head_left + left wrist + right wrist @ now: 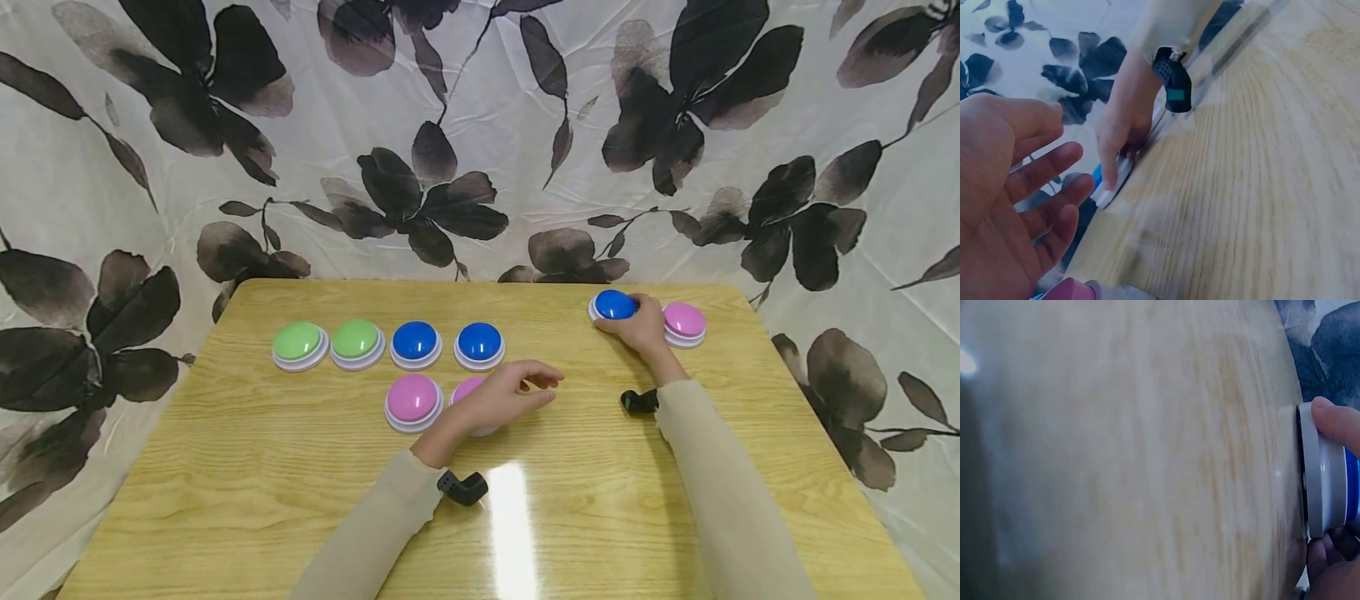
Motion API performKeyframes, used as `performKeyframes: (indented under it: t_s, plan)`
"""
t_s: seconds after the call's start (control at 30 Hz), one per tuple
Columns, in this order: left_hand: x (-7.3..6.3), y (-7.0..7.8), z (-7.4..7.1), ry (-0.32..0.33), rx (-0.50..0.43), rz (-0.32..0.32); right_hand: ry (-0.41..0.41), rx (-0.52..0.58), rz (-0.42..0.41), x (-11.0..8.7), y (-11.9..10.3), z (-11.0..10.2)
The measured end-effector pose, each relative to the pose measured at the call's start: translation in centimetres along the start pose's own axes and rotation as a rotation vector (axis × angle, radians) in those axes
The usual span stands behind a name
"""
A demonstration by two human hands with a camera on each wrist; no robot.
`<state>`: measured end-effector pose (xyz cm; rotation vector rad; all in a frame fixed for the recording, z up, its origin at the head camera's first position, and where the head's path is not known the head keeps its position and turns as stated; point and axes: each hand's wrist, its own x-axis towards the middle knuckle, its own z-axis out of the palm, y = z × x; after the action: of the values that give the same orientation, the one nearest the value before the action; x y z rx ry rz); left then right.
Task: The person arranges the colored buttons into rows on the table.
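At the back right, my right hand (641, 325) grips a blue dome push button (612, 305) by its white base. In the right wrist view the thumb presses one edge of the white base (1330, 481), with fingertips under the opposite edge. My left hand (512, 393) hovers with loosely bent fingers and nothing in them, partly covering a pink button (463, 389). The left wrist view shows its palm (997, 194) and spread fingers, with the other hand (1121, 128) beyond.
Two green buttons (296, 340) and two blue buttons (416, 342) stand in a row at left. Below them is another pink button (412, 400). A further pink button (684, 322) sits right of my right hand. Floral cloth (525, 217) hangs behind the wooden table (247, 500).
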<state>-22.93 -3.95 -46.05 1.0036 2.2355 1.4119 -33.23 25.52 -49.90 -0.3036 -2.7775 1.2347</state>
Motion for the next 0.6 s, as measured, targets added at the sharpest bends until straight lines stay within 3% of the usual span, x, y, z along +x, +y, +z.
performKeyframes:
  t_s: [0.4, 0.6]
  plan:
    - [2.0, -1.1, 0.6, 0.043, -0.009, -0.067, -0.006, -0.001, -0.037, -1.0, 0.4, -0.2]
    - [2.5, -1.3, 1.0, 0.062, -0.004, -0.055, 0.001, 0.006, -0.076, -2.0, 0.3, -0.3]
